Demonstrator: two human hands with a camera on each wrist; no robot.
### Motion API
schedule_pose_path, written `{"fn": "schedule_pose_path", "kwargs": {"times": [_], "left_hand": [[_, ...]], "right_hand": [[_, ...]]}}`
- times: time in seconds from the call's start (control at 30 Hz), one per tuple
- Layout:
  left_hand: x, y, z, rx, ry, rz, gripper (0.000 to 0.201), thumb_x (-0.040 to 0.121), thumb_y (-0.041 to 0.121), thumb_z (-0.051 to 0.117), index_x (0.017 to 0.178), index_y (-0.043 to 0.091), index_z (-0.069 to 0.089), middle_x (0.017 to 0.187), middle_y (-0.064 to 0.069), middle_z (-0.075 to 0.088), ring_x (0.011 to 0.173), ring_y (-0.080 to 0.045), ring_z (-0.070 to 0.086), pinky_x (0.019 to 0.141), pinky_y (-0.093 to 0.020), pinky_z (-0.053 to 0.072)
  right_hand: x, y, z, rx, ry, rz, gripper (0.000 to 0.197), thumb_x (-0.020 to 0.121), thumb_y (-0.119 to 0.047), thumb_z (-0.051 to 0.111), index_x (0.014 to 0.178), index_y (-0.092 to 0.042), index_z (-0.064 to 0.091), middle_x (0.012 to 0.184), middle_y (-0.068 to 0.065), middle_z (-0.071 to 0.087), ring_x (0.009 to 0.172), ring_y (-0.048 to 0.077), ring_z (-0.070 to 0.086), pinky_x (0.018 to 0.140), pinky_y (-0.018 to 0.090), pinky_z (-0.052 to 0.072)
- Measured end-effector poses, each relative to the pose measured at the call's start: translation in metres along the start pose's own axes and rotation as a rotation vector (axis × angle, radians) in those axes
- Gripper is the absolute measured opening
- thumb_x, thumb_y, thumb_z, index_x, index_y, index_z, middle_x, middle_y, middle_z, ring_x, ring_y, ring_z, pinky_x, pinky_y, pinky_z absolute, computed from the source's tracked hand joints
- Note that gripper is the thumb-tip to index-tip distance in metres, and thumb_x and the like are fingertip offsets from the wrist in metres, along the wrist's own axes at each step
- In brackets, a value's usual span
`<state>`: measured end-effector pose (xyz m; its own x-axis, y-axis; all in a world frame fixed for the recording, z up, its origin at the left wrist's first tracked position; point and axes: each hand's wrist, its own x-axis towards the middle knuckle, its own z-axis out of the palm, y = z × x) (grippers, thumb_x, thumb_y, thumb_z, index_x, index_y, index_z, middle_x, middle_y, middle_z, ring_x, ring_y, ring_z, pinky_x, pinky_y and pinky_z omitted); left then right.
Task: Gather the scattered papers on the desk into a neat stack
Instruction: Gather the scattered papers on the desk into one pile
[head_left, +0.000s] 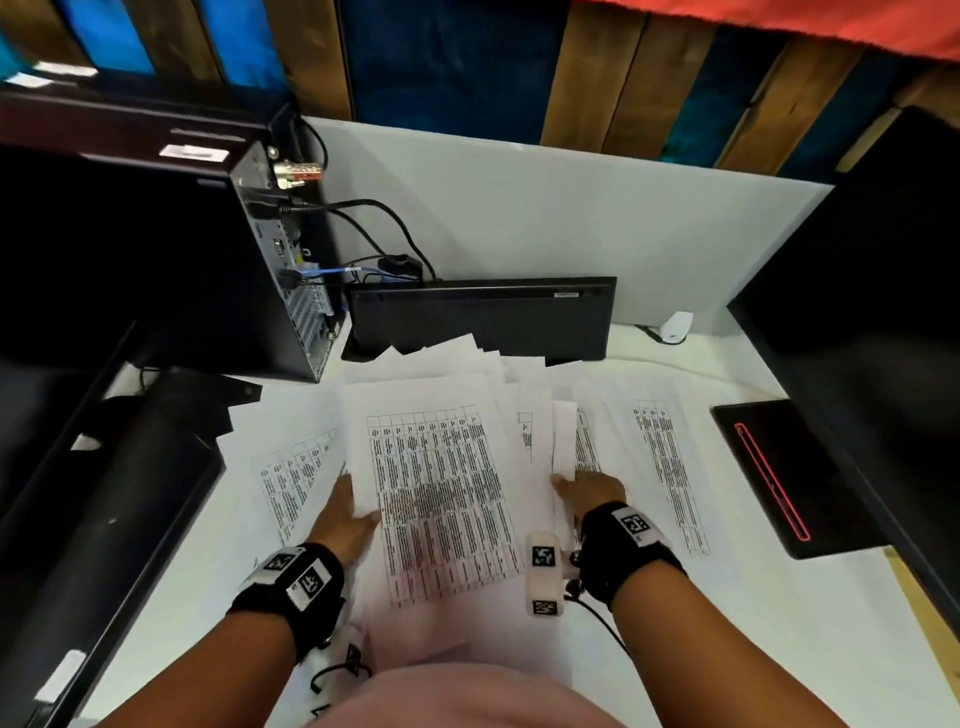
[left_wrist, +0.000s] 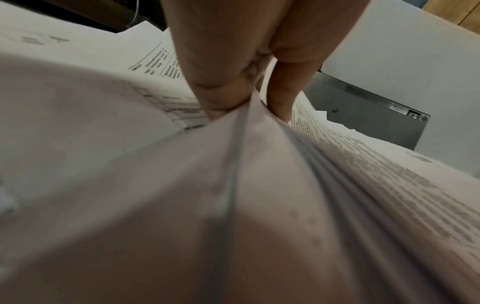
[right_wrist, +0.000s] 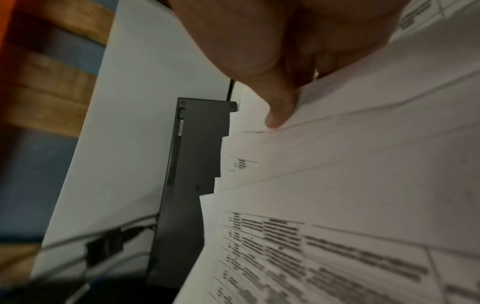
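My left hand (head_left: 345, 522) pinches the left edge of the papers (head_left: 441, 483) — thumb on top. My right hand (head_left: 589, 488) grips the right edge. The papers lie spread across the middle of the desk (head_left: 779, 623), near the keyboard (head_left: 483, 317).

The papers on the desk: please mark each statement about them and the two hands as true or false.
1. The left hand pinches the edge of a bundle of papers. True.
2. The papers already form one neat stack. False: sheets still lie fanned out on both sides, such as the far right sheet.
3. The right hand rests on the black notebook. False: it grips papers beside the bundle; the notebook lies apart.
4. The black keyboard stands on its edge behind the papers. True.
5. All sheets are blank. False: printed tables show.
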<state>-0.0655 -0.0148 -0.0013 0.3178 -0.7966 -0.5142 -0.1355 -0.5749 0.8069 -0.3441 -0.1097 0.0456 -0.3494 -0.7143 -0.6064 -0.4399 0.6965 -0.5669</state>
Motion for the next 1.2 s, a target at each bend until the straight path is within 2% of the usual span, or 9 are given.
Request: {"fn": "schedule_pose_path", "kwargs": {"times": [0.13, 0.23, 0.33, 0.5, 0.67, 0.87, 1.0, 1.1, 1.2], "left_hand": [[0.003, 0.004, 0.0, -0.05, -0.003, 0.034, 0.096, 0.083, -0.01, 0.061, 0.152, 0.017, 0.0, 0.16, -0.005, 0.01, 0.147, -0.022, 0.013, 0.114, -0.03, 0.014], [0.004, 0.007, 0.002, 0.106, -0.085, 0.092, 0.098, 0.08, 0.006, 0.071, 0.152, 0.015, 0.006, 0.158, -0.007, 0.019, 0.146, -0.025, 0.019, 0.117, -0.038, 0.016], [0.005, 0.007, 0.004, 0.15, -0.066, 0.096, 0.091, 0.08, 0.001, 0.07, 0.15, 0.01, 0.014, 0.153, -0.011, 0.03, 0.141, -0.027, 0.028, 0.114, -0.037, 0.021], [0.007, 0.001, 0.001, 0.112, -0.042, 0.084, 0.087, 0.076, -0.001, 0.073, 0.147, 0.011, 0.023, 0.146, -0.01, 0.042, 0.134, -0.029, 0.039, 0.113, -0.046, 0.028], [0.001, 0.007, 0.012, 0.119, -0.022, 0.099, 0.088, 0.078, -0.008, 0.067, 0.148, 0.01, 0.017, 0.149, -0.01, 0.034, 0.141, -0.03, 0.028, 0.114, -0.038, 0.019], [-0.008, 0.016, 0.02, 0.128, -0.029, 0.088, 0.089, 0.081, -0.009, 0.063, 0.15, 0.01, 0.011, 0.155, -0.01, 0.025, 0.144, -0.028, 0.021, 0.117, -0.04, 0.014], [-0.011, 0.018, 0.025, 0.157, -0.011, 0.089, 0.086, 0.079, -0.01, 0.065, 0.148, 0.007, 0.017, 0.15, -0.011, 0.034, 0.141, -0.029, 0.027, 0.115, -0.038, 0.017], [-0.017, 0.021, 0.032, 0.151, -0.014, 0.089, 0.086, 0.078, -0.011, 0.065, 0.148, 0.009, 0.018, 0.149, -0.011, 0.036, 0.14, -0.029, 0.029, 0.115, -0.039, 0.019], [-0.021, 0.024, 0.036, 0.158, 0.002, 0.086, 0.082, 0.078, -0.012, 0.064, 0.146, 0.007, 0.022, 0.148, -0.014, 0.038, 0.139, -0.03, 0.031, 0.114, -0.04, 0.021]], "right_hand": [[-0.005, -0.006, 0.014, -0.172, 0.032, -0.266, 0.027, 0.093, -0.006, 0.053, 0.114, 0.008, 0.062, 0.123, 0.021, 0.062, 0.116, 0.032, 0.057, 0.09, 0.026, 0.042], [-0.012, -0.007, 0.036, -0.292, -0.131, -0.388, 0.035, 0.095, -0.001, 0.041, 0.126, 0.001, 0.058, 0.132, 0.017, 0.057, 0.122, 0.028, 0.053, 0.099, 0.027, 0.04], [-0.014, -0.008, 0.044, -0.248, -0.123, -0.451, 0.03, 0.093, 0.002, 0.039, 0.109, -0.007, 0.063, 0.11, 0.014, 0.062, 0.106, 0.024, 0.057, 0.087, 0.026, 0.043], [0.02, 0.009, -0.019, -0.401, 0.293, -0.105, 0.071, 0.08, -0.049, 0.066, 0.136, -0.016, 0.038, 0.138, 0.014, 0.042, 0.127, 0.032, 0.041, 0.099, 0.049, 0.04], [0.051, 0.033, -0.066, -0.318, 0.215, -0.01, 0.122, 0.051, -0.066, 0.08, 0.142, -0.006, 0.025, 0.143, 0.018, 0.038, 0.131, 0.036, 0.04, 0.104, 0.049, 0.04], [0.053, 0.023, -0.063, -0.225, -0.006, -0.097, 0.068, 0.063, -0.054, 0.08, 0.113, -0.012, 0.063, 0.114, 0.011, 0.068, 0.098, 0.029, 0.063, 0.091, 0.039, 0.051], [0.054, 0.024, -0.066, -0.075, -0.016, -0.165, 0.058, 0.069, -0.027, 0.084, 0.116, -0.006, 0.057, 0.112, 0.012, 0.065, 0.091, 0.023, 0.058, 0.078, 0.028, 0.046], [0.05, 0.024, -0.072, 0.02, -0.153, -0.08, 0.066, 0.07, -0.021, 0.084, 0.125, -0.004, 0.05, 0.119, 0.01, 0.061, 0.106, 0.026, 0.059, 0.09, 0.029, 0.044], [0.05, 0.025, -0.085, -0.107, 0.008, -0.091, 0.045, 0.081, -0.023, 0.074, 0.118, -0.001, 0.061, 0.12, 0.016, 0.065, 0.11, 0.03, 0.061, 0.09, 0.031, 0.047]]}}
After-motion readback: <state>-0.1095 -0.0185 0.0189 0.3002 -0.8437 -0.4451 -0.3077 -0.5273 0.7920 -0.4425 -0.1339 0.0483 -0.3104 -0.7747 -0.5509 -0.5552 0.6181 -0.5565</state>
